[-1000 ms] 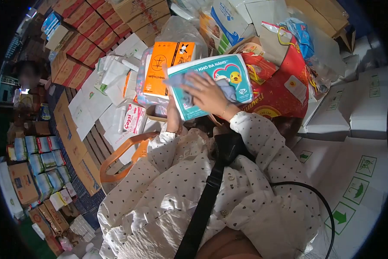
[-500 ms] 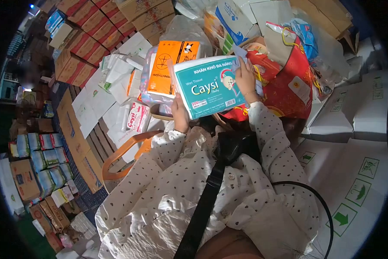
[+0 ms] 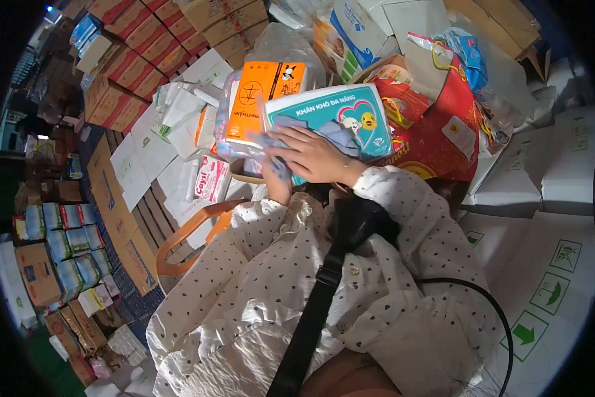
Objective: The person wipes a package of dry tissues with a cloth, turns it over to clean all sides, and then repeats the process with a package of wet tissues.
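A teal and white pack of dry wipes (image 3: 370, 109) is tilted in front of my body, with a heart and cartoon animals printed on its face. My left hand (image 3: 277, 184) holds the pack at its lower left edge; its fingers are partly hidden by cloth and my other hand. Across the pack's front lies my right hand (image 3: 314, 155), pressing a grey-blue cloth (image 3: 340, 137) against it. Some of the cloth bunches beyond my fingertips, blurred. Just behind the pack's left side stands an orange and white tissue pack (image 3: 264, 99).
A pink and white Caysi pack (image 3: 211, 180) lies left, near an orange chair arm (image 3: 195, 231). A red gift bag (image 3: 443, 135) is on the right. White cartons (image 3: 542, 278) fill the right side. Brown-red boxes (image 3: 122, 66) are stacked at the back left.
My right hand has moved left and down with the cloth, from the pack's right edge to across its front. The pack now shows a differently printed face.
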A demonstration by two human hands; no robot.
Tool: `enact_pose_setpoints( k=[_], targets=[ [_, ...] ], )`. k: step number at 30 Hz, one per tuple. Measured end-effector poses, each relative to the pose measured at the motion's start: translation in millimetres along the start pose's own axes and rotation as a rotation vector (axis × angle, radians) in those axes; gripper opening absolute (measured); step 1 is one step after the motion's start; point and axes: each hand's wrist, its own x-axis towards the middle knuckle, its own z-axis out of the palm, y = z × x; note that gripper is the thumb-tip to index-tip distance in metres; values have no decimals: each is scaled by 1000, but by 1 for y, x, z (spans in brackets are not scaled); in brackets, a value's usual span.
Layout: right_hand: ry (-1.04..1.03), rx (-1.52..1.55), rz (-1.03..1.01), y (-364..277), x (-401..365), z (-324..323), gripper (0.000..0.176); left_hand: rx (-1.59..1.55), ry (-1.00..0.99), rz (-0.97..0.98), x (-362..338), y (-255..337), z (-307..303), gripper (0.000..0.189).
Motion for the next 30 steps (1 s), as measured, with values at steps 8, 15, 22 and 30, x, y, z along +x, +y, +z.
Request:
enact_pose_setpoints(
  k=[8, 15, 22, 30],
  targets=[
    [57, -129, 323, 57, -95, -58, 60, -234, 5, -226, 4, 14, 5, 49],
    [264, -326, 477, 137, -67, -32, 56, -221, 24, -197, 3, 23, 5, 52],
    [97, -79, 272, 45, 10, -11, 64, -237, 95, -180, 4, 9, 11, 54],
    [-267, 115, -34, 1, -49, -30, 70, -342, 12, -176, 0, 9, 0, 50]
  ],
)
